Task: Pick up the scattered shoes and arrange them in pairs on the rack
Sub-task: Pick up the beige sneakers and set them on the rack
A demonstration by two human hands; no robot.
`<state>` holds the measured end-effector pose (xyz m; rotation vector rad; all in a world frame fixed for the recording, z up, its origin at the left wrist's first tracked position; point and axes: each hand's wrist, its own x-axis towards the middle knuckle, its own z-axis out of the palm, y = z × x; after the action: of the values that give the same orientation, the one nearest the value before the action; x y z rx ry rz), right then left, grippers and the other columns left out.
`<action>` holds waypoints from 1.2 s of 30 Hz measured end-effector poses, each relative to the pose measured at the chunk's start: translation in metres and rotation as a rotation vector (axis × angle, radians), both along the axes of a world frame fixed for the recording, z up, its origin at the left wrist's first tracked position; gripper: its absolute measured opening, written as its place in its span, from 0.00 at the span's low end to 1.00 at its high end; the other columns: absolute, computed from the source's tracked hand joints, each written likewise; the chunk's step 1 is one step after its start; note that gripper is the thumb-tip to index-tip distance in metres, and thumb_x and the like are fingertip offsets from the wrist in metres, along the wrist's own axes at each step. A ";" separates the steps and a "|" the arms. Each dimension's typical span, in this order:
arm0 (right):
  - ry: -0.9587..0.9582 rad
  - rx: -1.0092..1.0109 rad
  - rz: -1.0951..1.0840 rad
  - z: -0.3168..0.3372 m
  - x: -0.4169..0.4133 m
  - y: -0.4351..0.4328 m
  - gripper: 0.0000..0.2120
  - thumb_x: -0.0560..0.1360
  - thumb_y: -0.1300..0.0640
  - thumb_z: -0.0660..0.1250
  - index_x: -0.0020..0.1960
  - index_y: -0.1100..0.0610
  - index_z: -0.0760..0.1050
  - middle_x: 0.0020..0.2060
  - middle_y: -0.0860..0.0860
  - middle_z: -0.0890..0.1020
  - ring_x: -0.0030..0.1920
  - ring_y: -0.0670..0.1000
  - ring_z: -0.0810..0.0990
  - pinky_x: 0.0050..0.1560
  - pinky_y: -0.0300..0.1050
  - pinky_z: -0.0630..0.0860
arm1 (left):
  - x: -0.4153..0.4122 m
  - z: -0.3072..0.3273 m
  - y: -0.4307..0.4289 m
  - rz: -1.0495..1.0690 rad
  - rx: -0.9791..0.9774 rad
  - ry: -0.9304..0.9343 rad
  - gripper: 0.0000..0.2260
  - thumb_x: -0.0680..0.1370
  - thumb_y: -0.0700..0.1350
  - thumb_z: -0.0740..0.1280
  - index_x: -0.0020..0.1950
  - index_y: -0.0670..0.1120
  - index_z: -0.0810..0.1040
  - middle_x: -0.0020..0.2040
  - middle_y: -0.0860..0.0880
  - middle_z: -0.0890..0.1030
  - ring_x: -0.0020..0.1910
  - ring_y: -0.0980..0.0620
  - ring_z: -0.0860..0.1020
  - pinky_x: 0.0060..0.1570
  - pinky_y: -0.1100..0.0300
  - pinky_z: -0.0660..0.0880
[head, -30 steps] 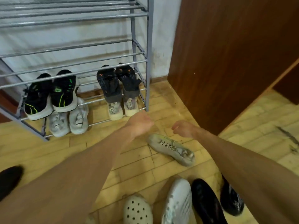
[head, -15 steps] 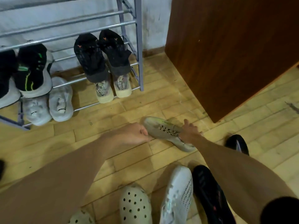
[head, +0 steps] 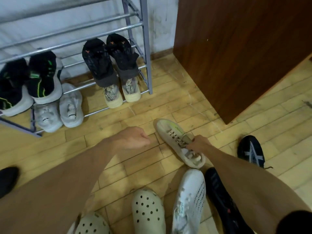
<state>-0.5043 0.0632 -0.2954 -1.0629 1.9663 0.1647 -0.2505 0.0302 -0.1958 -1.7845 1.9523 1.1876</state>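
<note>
A dirty white sneaker with black lettering lies on the wooden floor, toe toward the rack. My right hand is closed on its tongue and laces. My left hand hovers as a loose fist just left of the sneaker, holding nothing. The grey metal rack stands at the upper left. Its low shelves hold a black-and-green pair, a black pair, a light grey pair and a beige pair.
Near my feet lie two cream clogs, a white sneaker, a black shoe and a black shoe with a white cross pattern. Another black shoe sits at the left edge. A brown wooden cabinet stands right of the rack.
My right hand has come down onto the dirty white sneaker and closed on its tongue. My left hand drew back slightly to the left. The view tilted down.
</note>
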 end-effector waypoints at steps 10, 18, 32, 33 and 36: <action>-0.129 -0.200 0.184 0.170 0.062 -0.021 0.13 0.69 0.58 0.73 0.50 0.65 0.82 0.44 0.58 0.84 0.47 0.57 0.83 0.45 0.50 0.82 | 0.062 0.150 0.036 -0.036 -0.247 -0.067 0.11 0.76 0.52 0.63 0.46 0.45 0.78 0.45 0.48 0.77 0.47 0.49 0.75 0.51 0.56 0.74; -0.299 -0.594 0.415 0.334 0.203 -0.011 0.19 0.68 0.58 0.76 0.58 0.62 0.81 0.48 0.56 0.84 0.45 0.52 0.81 0.48 0.46 0.80 | 0.182 0.253 0.098 0.231 -0.485 -0.145 0.10 0.77 0.49 0.63 0.42 0.44 0.76 0.42 0.43 0.75 0.41 0.48 0.74 0.41 0.58 0.70; -0.158 -0.502 0.923 0.308 0.507 0.052 0.27 0.66 0.46 0.77 0.57 0.65 0.79 0.53 0.60 0.83 0.53 0.59 0.82 0.53 0.52 0.81 | 0.417 0.196 0.252 0.998 -0.400 0.105 0.14 0.77 0.46 0.65 0.60 0.42 0.79 0.62 0.46 0.78 0.61 0.46 0.75 0.63 0.53 0.72; -0.164 -0.478 0.944 0.295 0.523 0.060 0.26 0.68 0.47 0.76 0.57 0.65 0.79 0.53 0.59 0.82 0.53 0.58 0.81 0.52 0.52 0.81 | 0.429 0.181 0.263 1.042 -0.376 0.124 0.15 0.77 0.46 0.65 0.61 0.42 0.79 0.63 0.45 0.78 0.62 0.46 0.75 0.63 0.54 0.72; -0.176 -0.393 0.987 0.249 0.562 0.083 0.23 0.71 0.49 0.74 0.58 0.64 0.77 0.54 0.58 0.81 0.50 0.57 0.79 0.45 0.46 0.77 | 0.456 0.133 0.292 1.187 -0.298 0.167 0.14 0.78 0.45 0.64 0.61 0.41 0.78 0.63 0.44 0.77 0.62 0.45 0.75 0.58 0.58 0.71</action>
<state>0.0574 0.1465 -0.0460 -2.1592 1.1864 0.2032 0.2055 0.3221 -0.0629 -3.2625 1.0355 1.3476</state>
